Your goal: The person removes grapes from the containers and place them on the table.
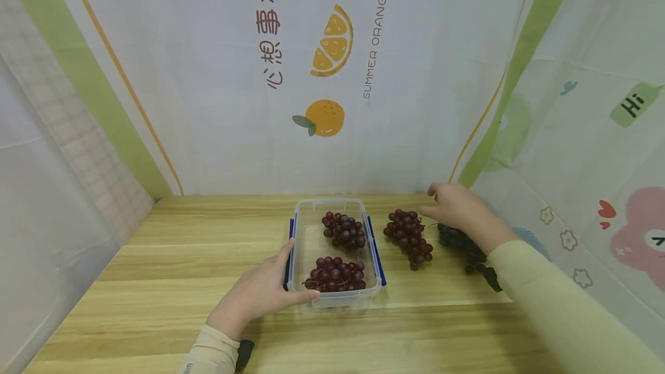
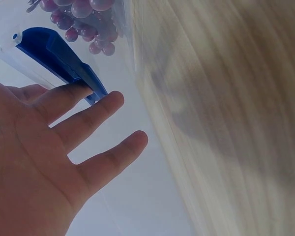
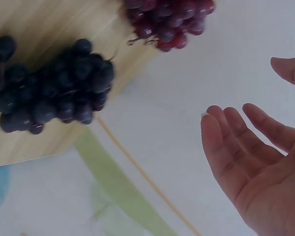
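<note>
Wooden table holds red grapes near the unclosed right grip; outstretched left grip touches the box.

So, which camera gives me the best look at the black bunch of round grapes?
The right wrist view: the black bunch of round grapes shows large and unobstructed there, though it runs to the left edge. The head view shows it smaller, partly hidden by the pale-yellow-sleeved right arm. The left wrist view shows none of it.

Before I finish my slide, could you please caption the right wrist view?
Right hand holding nothing, near red grapes and black grapes.
</note>
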